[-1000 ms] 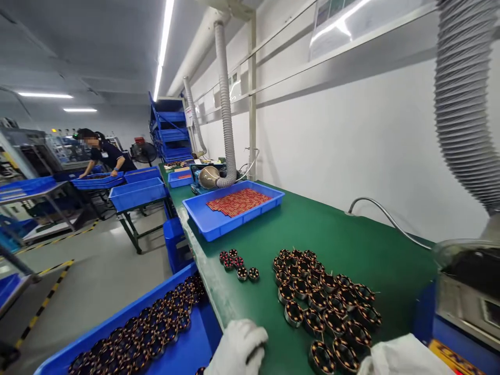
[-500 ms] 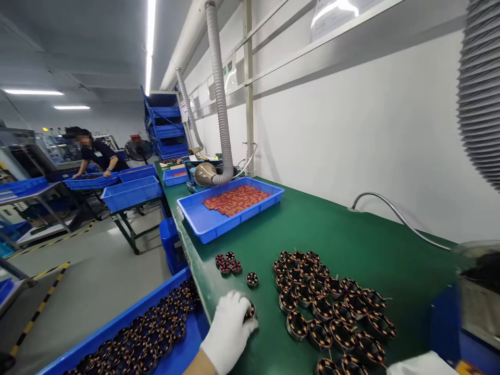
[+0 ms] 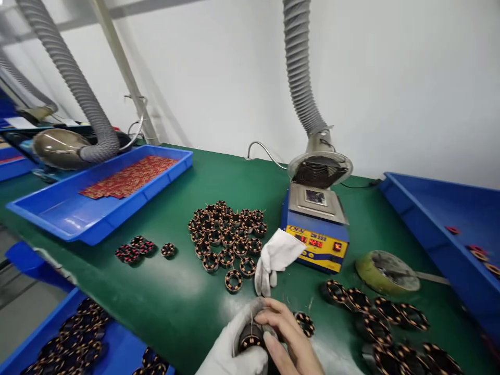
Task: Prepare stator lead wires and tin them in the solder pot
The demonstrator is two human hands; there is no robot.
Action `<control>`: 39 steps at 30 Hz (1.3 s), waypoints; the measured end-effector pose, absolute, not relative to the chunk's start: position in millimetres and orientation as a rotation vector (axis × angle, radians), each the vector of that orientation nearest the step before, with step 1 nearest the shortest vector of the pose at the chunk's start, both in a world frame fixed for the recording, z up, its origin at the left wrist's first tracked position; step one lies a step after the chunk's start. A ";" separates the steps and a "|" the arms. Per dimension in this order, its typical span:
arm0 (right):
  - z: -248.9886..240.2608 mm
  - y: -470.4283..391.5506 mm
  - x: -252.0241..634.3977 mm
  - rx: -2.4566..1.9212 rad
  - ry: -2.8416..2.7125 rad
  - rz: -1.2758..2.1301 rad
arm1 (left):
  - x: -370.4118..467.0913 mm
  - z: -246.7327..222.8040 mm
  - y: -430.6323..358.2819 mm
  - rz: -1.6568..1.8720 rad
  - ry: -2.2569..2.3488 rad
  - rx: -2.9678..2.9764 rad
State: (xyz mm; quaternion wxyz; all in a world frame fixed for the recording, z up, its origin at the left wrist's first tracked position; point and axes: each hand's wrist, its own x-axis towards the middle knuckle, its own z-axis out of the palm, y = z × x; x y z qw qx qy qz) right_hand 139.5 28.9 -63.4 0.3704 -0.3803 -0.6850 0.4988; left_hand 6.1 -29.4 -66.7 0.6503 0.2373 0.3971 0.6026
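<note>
At the bottom centre, my left hand (image 3: 234,346), in a white glove, is wrapped round a dark ring-shaped coil part (image 3: 251,339) with copper windings. My bare right hand (image 3: 287,333) touches the same part from the right, fingers curled over its upper side near a thin upright wire. An empty white glove (image 3: 279,255) lies just beyond my hands, against the yellow and blue heating unit (image 3: 316,245). One more coil ring (image 3: 304,324) sits beside my right hand. Several coil rings (image 3: 226,258) stand grouped on the green table (image 3: 203,317).
A blue tray (image 3: 91,229) with red boards (image 3: 130,177) is at the left. Below the edge, a blue bin (image 3: 117,346) holds coil rings. On the right are more rings (image 3: 373,328), a round yellow-green dish (image 3: 386,273) and a large blue tray (image 3: 433,250). A grey hose (image 3: 307,78) hangs above the unit.
The view has swung right. My left hand has moved from near the table's left edge and now meets my bare right hand at a coil ring. The heating unit has come fully into view.
</note>
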 end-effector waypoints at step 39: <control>-50.6 19.1 141.6 -0.814 -1.552 1.069 | -2.2 -23.5 -25.1 0.985 1.233 0.963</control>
